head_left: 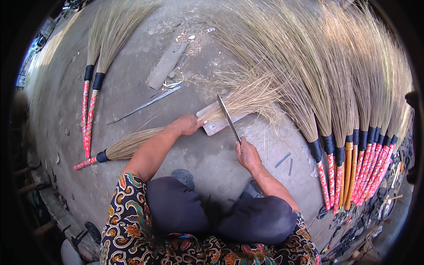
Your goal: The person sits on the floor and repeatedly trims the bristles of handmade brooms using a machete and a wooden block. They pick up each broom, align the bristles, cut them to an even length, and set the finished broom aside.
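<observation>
A grass broom (132, 143) lies slantwise in front of me, its red-wrapped handle at the lower left, its bristles passing behind my left forearm. My left hand (189, 124) is closed round the bristles just left of a small wooden board (215, 127). The bristle ends (247, 99) spread over the board and past it to the right. In my right hand (248, 154) is a long-bladed knife (228, 116), gripped by its handle. Its blade points away from me and lies across the bristles above the board; whether it touches them I cannot tell.
Many finished-looking brooms (349, 88) stand fanned out along the right. Two more brooms (98, 75) lie at the upper left. A loose wooden plank (167, 66) and a thin grey strip (145, 106) lie on the concrete floor beyond my left hand. Dark scraps (344, 234) litter the lower right.
</observation>
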{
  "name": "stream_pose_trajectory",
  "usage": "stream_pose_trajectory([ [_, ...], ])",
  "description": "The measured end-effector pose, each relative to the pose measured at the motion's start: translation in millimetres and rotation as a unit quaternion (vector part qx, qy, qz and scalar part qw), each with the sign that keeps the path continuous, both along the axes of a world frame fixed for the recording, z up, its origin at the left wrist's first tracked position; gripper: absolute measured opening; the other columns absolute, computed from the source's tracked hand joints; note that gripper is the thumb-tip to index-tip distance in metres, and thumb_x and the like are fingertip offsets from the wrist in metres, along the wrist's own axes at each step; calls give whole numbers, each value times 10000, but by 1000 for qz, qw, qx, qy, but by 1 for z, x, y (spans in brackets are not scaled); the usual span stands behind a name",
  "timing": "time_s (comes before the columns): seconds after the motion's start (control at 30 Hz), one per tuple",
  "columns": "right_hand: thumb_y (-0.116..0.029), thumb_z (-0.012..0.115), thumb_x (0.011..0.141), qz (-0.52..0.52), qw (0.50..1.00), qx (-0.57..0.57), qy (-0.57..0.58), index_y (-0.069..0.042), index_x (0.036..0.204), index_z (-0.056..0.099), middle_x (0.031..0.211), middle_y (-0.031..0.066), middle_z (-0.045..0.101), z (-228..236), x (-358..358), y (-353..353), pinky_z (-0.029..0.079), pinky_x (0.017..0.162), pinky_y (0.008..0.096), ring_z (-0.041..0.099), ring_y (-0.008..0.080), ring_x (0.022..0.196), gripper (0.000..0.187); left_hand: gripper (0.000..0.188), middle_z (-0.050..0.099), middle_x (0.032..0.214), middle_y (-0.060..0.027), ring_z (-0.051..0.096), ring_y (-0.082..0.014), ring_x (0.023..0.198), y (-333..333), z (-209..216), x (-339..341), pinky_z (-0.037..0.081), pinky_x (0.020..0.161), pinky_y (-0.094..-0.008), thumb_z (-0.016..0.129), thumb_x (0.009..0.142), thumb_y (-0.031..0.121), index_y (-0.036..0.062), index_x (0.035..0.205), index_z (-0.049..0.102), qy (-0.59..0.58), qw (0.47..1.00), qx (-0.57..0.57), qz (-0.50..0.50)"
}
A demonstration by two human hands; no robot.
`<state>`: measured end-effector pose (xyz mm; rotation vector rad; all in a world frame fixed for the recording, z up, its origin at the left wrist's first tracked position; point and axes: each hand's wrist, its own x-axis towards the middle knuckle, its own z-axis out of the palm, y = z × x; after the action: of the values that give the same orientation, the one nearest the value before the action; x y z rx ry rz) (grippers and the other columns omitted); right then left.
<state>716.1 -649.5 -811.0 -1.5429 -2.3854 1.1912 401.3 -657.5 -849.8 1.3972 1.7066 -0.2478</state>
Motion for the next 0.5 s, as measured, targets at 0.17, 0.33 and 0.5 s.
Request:
stream_pose_trajectory([
  [0.17, -236, 532, 1079, -54, 994, 32, 94, -3, 1067, 544, 847, 309, 674, 6, -2, 1, 504, 724, 595, 659, 541, 815, 234, 735, 712, 1145, -317, 661, -482, 1128, -4, 6, 7, 511, 990, -536, 374, 1090, 611, -30, 1187, 720, 14, 999, 28, 35],
  [0.33, -235, 555, 1073, -6, 1000, 1, 6, 0, 1032, 547, 844, 300, 669, 11, -2, 4, 505, 714, 586, 659, 533, 805, 239, 733, 721, 1143, -299, 672, -465, 1134, -9, 16, 16, 521, 980, -545, 385, 1085, 616, -26, 1150, 732, 56, 998, 30, 15],
  [0.5, -227, 550, 1075, -34, 997, 17, 62, -8, 1005, 542, 823, 284, 654, 12, -2, 5, 507, 699, 576, 655, 526, 775, 230, 745, 733, 1113, -291, 692, -458, 1102, -11, 21, 21, 538, 965, -545, 389, 1076, 630, -24, 1126, 741, 74, 996, 33, 32],
])
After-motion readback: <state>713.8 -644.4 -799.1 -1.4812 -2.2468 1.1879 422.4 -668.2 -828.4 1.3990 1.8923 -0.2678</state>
